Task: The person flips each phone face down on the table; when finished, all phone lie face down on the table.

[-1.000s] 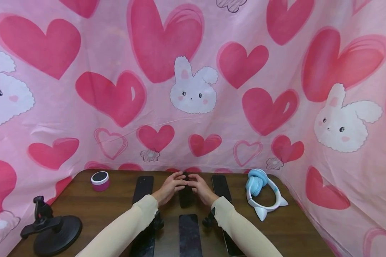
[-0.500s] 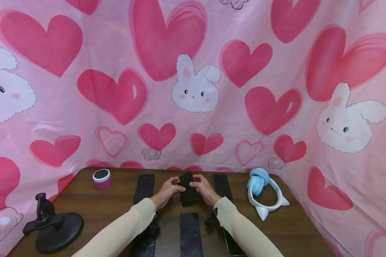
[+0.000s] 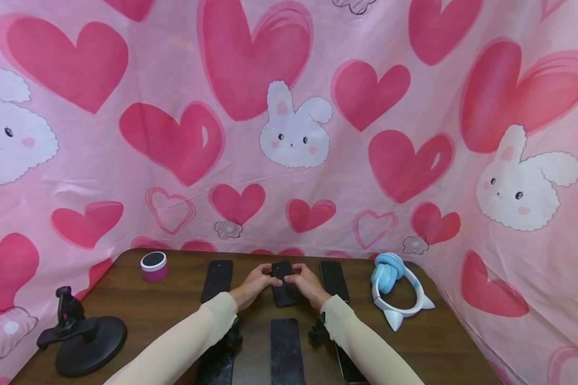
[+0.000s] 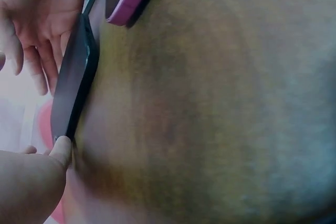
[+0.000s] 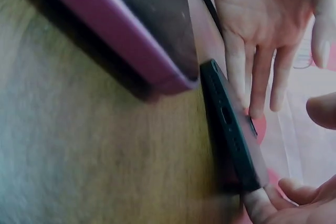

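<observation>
A black smartphone (image 3: 285, 294) lies between my hands near the back middle of the table, its back with the camera lenses facing up. My left hand (image 3: 254, 282) holds its left edge. On the opposite edge, my right hand (image 3: 306, 282) grips with thumb and fingers. In the left wrist view the left thumb (image 4: 62, 150) is against the corner of the smartphone (image 4: 73, 82), which tilts up from the table. From the right wrist the smartphone's port end (image 5: 231, 129) shows, with right fingertips (image 5: 257, 203) under its corner. Some fingers are hidden behind the phone.
Other phones lie around: back left (image 3: 218, 279), back right (image 3: 334, 279), front middle (image 3: 286, 353), plus two partly under the forearms. Blue-white cat-ear headphones (image 3: 400, 291) lie right; a pink-white round container (image 3: 154, 266) and a black stand (image 3: 89, 342) stand left. A pink heart-print cloth (image 3: 289, 48) hangs behind.
A second ago the hands covered the top of the smartphone with fingers raised. They then tilted it up, and now it sits lower and turned slightly, with a hand at each side.
</observation>
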The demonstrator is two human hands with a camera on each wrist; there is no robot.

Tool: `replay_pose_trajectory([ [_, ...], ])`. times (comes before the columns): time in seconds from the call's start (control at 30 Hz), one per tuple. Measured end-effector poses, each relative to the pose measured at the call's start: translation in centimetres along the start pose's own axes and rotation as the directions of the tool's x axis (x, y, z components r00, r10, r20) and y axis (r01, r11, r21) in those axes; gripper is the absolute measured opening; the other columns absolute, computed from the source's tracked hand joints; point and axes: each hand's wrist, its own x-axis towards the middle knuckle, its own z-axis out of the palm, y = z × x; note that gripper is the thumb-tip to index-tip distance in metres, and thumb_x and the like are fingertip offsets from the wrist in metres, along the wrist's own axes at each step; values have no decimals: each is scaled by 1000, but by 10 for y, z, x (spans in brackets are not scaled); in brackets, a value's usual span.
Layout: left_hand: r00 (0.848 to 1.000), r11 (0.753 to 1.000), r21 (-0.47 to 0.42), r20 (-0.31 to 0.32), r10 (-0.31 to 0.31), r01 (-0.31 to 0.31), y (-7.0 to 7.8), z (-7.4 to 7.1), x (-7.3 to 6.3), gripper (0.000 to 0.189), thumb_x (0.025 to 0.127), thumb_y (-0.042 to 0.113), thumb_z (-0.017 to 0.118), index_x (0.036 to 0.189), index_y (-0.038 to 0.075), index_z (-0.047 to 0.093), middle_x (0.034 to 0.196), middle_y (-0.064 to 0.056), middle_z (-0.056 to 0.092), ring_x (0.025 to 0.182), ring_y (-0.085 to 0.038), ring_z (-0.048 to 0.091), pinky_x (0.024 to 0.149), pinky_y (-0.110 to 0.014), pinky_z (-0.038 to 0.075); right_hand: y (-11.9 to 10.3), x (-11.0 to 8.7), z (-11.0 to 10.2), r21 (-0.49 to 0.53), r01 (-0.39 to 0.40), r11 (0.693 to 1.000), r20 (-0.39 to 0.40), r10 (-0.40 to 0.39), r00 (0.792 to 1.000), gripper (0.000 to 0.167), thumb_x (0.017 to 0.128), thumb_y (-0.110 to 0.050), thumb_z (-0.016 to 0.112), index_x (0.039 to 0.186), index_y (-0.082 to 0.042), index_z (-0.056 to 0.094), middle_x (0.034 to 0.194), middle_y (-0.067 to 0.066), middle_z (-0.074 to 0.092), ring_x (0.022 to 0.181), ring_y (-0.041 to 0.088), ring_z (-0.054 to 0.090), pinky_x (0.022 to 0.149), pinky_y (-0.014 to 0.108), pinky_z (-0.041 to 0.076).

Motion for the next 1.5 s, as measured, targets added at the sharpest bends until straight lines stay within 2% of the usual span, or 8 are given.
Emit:
replay_pose_trajectory([
  [0.27,1000,999,47,8,-9,8,10,1,6,87,78,18,75,151,-9,34,154,-29,40,142,-43,40,122,-59,29,-9,1,2,-123,-55,991,-15,54,998,65,91,-31,66,143,3,46,145,24,53,135,41,51,113,59,40],
  [0.73,999,986,161,-25,-32,36,9,0,1,87,77,19,77,149,-9,36,153,-29,41,140,-45,42,118,-61,35,-6,-3,10,-102,-74,992,9,75,997,63,91,-29,65,142,3,45,140,21,55,126,38,56,109,61,43],
  [0.9,999,973,225,-36,-38,45,18,0,0,90,78,22,76,151,-7,32,152,-27,43,138,-44,44,117,-63,35,-6,1,9,-130,-17,991,2,17,1000,68,88,-26,70,142,6,44,135,23,59,123,37,60,107,56,47],
  [1.1,991,981,157,-52,124,-114,44,7,5,84,82,20,76,152,-3,35,152,-26,46,141,-44,44,117,-60,37,-15,7,-11,42,152,988,-62,-149,987,65,91,-23,71,144,5,43,140,25,56,130,39,55,110,54,47],
  [1.23,977,977,49,-41,210,-208,58,15,8,81,83,17,74,152,-3,36,152,-27,47,140,-44,44,118,-57,38,-22,10,-31,197,268,943,-58,-261,964,60,95,-13,62,145,9,38,147,32,46,136,47,46,113,52,44],
  [1.33,972,972,3,-17,234,-234,64,22,9,79,84,14,72,152,-3,36,152,-27,46,138,-43,45,118,-57,38,-26,9,-47,298,312,902,-53,-311,949,59,95,-5,55,146,13,32,148,37,38,138,49,40,113,42,44],
  [1.43,968,968,-10,-2,249,-249,68,31,11,77,85,12,71,151,-4,37,152,-27,45,137,-41,46,118,-56,38,-27,8,-62,357,336,871,-91,-326,941,54,94,1,51,144,15,34,143,34,44,133,38,46,106,28,44],
  [1.5,969,969,-26,5,245,-245,70,38,12,76,84,12,72,151,-4,38,152,-27,45,137,-42,46,119,-55,38,-24,9,-72,374,343,862,-128,-319,939,49,94,3,50,140,15,38,133,21,53,125,23,51,100,23,44],
])
